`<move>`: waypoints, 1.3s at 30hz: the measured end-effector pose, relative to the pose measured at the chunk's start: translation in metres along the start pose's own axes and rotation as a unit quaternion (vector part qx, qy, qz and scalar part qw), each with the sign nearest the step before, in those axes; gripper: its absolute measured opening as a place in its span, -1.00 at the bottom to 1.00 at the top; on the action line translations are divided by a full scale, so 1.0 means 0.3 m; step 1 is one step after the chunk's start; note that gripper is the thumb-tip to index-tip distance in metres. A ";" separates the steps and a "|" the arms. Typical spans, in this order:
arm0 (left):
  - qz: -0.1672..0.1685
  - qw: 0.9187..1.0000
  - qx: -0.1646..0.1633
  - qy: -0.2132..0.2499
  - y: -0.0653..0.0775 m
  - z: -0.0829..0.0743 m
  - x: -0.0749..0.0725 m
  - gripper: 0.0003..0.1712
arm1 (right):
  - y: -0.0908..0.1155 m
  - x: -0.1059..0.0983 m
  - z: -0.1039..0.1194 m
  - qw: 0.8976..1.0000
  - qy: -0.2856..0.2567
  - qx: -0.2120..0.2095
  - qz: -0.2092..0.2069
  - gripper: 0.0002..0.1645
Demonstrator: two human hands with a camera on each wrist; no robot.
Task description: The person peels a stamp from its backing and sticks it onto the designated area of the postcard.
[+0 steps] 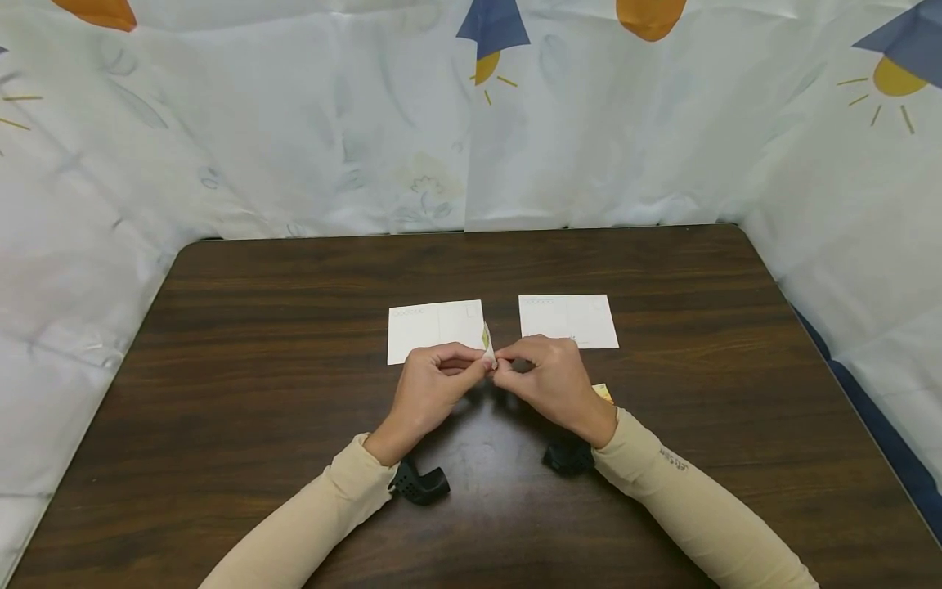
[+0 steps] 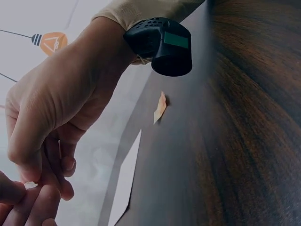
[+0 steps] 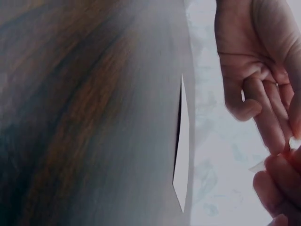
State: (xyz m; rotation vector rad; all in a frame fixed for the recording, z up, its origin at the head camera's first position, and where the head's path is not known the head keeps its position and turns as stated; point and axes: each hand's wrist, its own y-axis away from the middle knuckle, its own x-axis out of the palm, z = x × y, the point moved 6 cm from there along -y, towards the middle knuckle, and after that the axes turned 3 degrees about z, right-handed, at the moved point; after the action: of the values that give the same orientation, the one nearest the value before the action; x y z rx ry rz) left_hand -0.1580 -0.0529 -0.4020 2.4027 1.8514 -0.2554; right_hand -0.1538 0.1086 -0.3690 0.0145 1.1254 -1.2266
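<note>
Above the table, both hands come together fingertip to fingertip at a small piece of paper, white with a yellow-green print on one face. My left hand pinches it between thumb and index finger from the left. From the right, my right hand pinches its lower edge; the fingertips hide most of that end. Just behind the left hand lies a white postcard with printed boxes and lines. A second white postcard lies behind the right hand, which overlaps its front edge.
A small yellow-orange piece of paper lies on the dark wooden table, partly hidden by the right wrist in the head view. Black wrist cameras hang below both sleeves. A white printed curtain surrounds the table's back and sides.
</note>
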 end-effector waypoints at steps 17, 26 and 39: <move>-0.007 1.000 0.013 -0.009 0.006 -0.012 0.003 -0.83 | 0.000 -0.008 0.010 1.000 0.004 -0.018 -0.019 -0.88; -0.008 0.999 0.031 0.004 0.007 -0.021 -0.001 -0.85 | -0.003 -0.011 -0.001 1.000 -0.010 -0.016 -0.021 -0.89; -0.021 1.000 0.022 0.000 0.006 -0.020 -0.017 -0.82 | -0.003 -0.017 0.006 0.999 0.004 -0.016 -0.029 -0.92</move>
State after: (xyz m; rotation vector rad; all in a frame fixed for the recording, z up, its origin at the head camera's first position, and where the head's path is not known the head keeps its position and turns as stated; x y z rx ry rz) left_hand -0.1569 -0.0570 -0.3952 2.3944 1.9166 -0.3042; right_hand -0.1528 0.1110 -0.3643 -0.0378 1.1585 -1.2612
